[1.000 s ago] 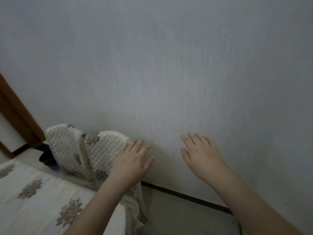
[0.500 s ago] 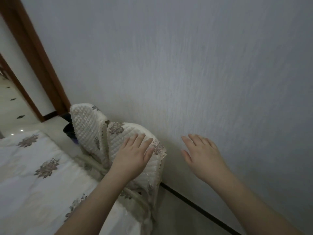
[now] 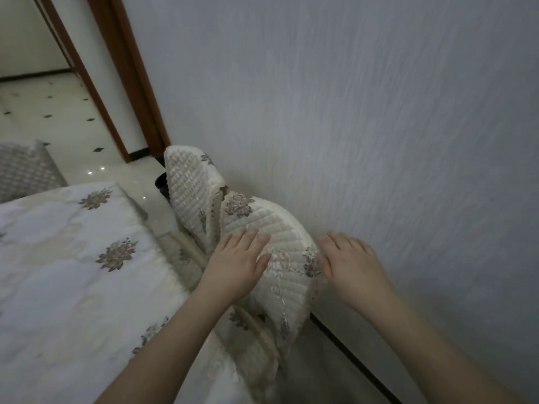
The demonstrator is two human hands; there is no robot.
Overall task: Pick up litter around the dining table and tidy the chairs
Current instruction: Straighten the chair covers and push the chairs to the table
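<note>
Two chairs with cream quilted floral covers stand between the table and the wall. The near chair's backrest (image 3: 280, 246) is right under my hands; the far chair's backrest (image 3: 186, 182) is behind it. My left hand (image 3: 236, 266) lies flat with straight fingers on the near backrest's left side. My right hand (image 3: 350, 266) is spread at the backrest's right edge, close to the wall; whether it touches the cover I cannot tell. No litter shows.
The dining table (image 3: 67, 258), draped in a white floral cloth, fills the lower left. A grey textured wall (image 3: 364, 126) runs along the right, with a dark baseboard (image 3: 350, 351). A brown door frame (image 3: 122, 71) and shiny tiled floor (image 3: 46, 112) lie at the upper left.
The view has swung left and down, bringing the chairs, table and doorway into sight. Both hands have come nearer to the near chair's backrest, the left one now lying on it.
</note>
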